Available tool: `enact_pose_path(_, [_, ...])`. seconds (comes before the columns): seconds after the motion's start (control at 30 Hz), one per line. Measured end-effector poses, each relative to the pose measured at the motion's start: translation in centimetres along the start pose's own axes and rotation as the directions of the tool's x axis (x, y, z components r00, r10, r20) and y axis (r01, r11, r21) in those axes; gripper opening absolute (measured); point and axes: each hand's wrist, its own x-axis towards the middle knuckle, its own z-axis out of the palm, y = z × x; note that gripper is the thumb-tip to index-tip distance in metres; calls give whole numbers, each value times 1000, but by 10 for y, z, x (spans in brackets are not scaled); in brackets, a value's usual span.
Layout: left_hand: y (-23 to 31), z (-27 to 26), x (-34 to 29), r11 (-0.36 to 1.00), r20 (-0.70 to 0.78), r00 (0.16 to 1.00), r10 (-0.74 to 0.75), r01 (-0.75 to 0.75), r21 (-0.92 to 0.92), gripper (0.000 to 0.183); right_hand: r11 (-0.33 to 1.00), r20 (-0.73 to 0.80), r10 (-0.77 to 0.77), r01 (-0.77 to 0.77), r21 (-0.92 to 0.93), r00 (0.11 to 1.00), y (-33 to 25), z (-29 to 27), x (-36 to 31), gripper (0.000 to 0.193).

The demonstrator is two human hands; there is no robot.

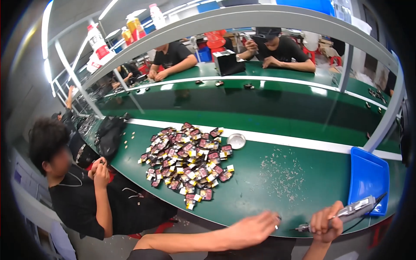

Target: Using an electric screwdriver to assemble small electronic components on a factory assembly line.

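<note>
My right hand (326, 223) is wrapped round a grey electric screwdriver (357, 209). Its bit points left, towards my other hand, and a black coiled cord leaves its back end. Over the near edge of the green table, my left hand (253, 229) has its fingers drawn together. Something small, dark and shiny shows at those fingertips, too small to name. Beyond both hands, many tiny silvery pieces, seemingly screws (284, 175), lie scattered on the table. To the left is a big heap of small black parts (186, 158) with dark red faces and white and yellow tabs.
A blue plastic tray (369, 177) sits at the right, a round metal dish (236, 141) beyond the heap. A black bag (108, 134) lies left, near a seated co-worker (78, 190). A grey frame (251, 19) spans the conveyor (238, 97); other people sit across it.
</note>
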Motion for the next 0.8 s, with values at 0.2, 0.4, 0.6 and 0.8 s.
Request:
enact_pose_path(0.2, [-106, -87, -43, 803, -337, 870, -360, 473, 362, 42, 997, -249, -72, 68, -26, 966, -3, -21, -39, 12])
enact_pose_path(0.4, [-128, -98, -46, 656, -335, 831, -443, 556, 511, 41, 996, -460, -1, 44, 83, 888, 10, -26, -49, 9])
enact_pose_path(0.6, [-124, -49, 17, 893, -258, 898, -355, 408, 192, 30, 987, -545, -3, 88, 131, 839, 9, -24, -50, 9])
enact_pose_path(0.8, [-152, -15, 68, 922, -156, 928, -340, 361, 138, 19, 980, -563, 30, 87, 180, 826, 9, -25, -50, 10])
